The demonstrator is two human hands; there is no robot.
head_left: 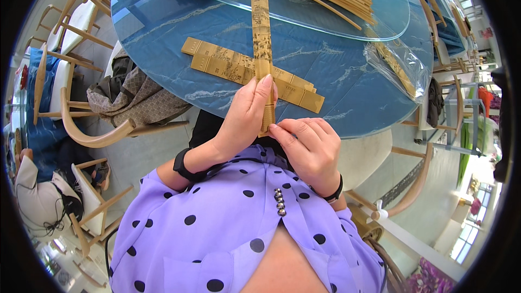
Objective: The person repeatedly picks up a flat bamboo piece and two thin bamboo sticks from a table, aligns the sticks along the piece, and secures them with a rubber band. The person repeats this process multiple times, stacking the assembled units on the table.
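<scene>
I see fingers of the left hand (248,109) clamped round a gold sleeve (261,27), those of the right hand (308,146) pinching its lower end, over the near edge of the bench (353,89), flat gold packets (217,64) beyond. I judge it light, easily creased, contents unclear; hold its edges gently.

the left hand (244,109) hides the gold sleeve (261,21) — but only partly.
</scene>
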